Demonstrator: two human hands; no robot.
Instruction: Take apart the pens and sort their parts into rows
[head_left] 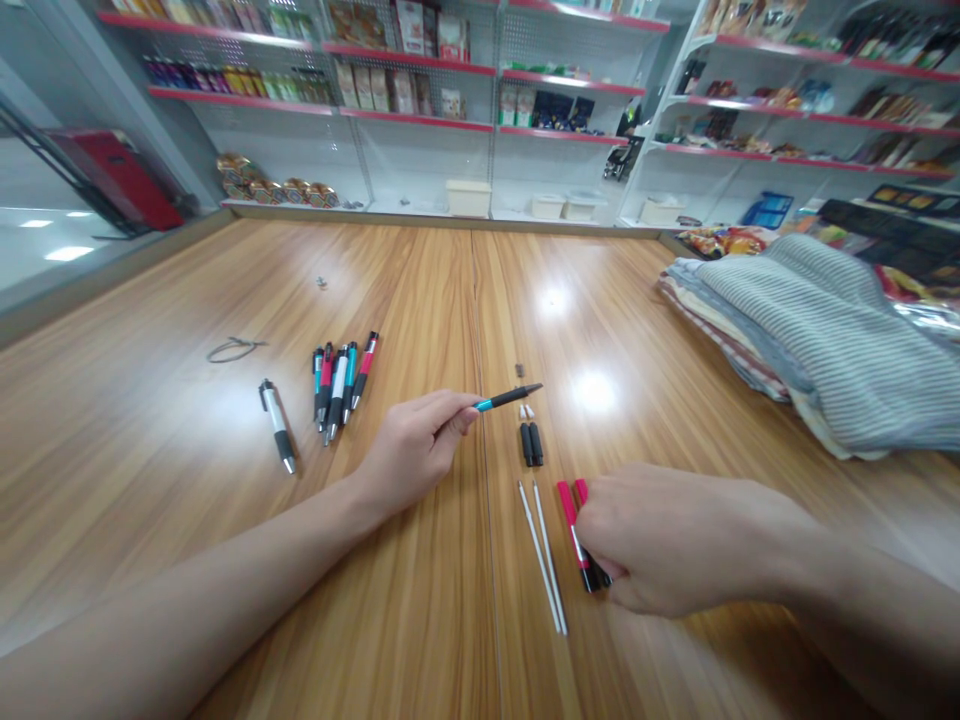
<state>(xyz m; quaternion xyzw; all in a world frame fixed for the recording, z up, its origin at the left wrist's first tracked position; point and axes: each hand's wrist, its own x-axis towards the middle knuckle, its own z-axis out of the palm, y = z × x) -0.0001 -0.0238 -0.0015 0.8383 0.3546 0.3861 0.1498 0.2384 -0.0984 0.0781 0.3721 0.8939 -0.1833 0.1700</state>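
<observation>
My left hand (420,440) pinches a blue ballpoint pen (510,398) with a black grip, its tip pointing right above the table. My right hand (667,540) is closed over the farther of two pink pen barrels with black ends; its fingertips are mostly hidden. Beside it lies the nearer pink pen barrel (574,538). Two white ink refills (551,560) lie left of the barrels. Farther back are two black rubber grips (532,444), two small white pieces (526,411) and a small dark part (519,371).
Several pens (341,385) in blue, pink and white lie in a group at left, with a single white pen (278,428) nearer me. A grey cord loop (234,349) rests beyond it. Folded cloths (832,340) are stacked at right. Stocked shelves (409,60) stand behind the table.
</observation>
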